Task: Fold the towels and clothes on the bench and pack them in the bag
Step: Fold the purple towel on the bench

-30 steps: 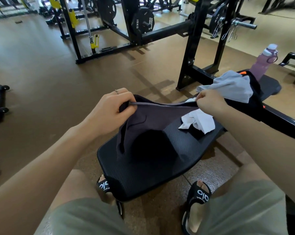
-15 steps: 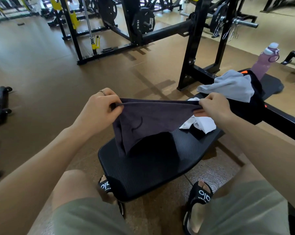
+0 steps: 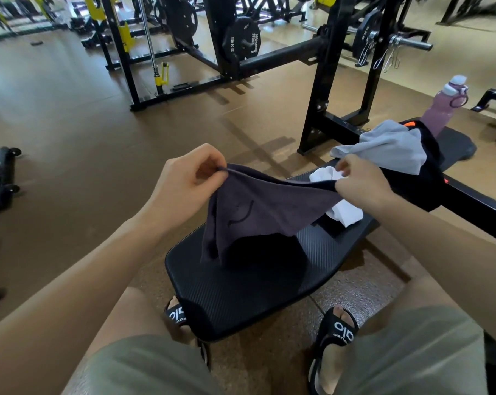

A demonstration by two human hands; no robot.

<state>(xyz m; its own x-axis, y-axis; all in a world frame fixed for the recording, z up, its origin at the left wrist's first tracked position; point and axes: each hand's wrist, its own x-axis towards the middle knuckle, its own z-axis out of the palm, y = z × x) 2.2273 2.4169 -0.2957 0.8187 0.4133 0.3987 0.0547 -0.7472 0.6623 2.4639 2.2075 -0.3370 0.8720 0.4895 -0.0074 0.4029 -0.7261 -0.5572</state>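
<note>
A dark purple towel hangs above the black bench, stretched along its top edge. My left hand pinches its left corner. My right hand pinches the right end of the same edge. The towel's lower part droops toward the bench pad. Behind my right hand lies a crumpled white cloth. Farther along the bench a light grey garment lies over a black item with orange marks, which may be the bag.
A pink water bottle stands at the bench's far end. A black rack upright rises just beyond the bench, with weight plates and a barbell behind. My knees and sandalled feet straddle the bench's near end. Brown floor lies open to the left.
Both hands have lifted the towel and pulled its top edge taut, the left hand moving left and up. The towel's lower part has come up off the bench pad.
</note>
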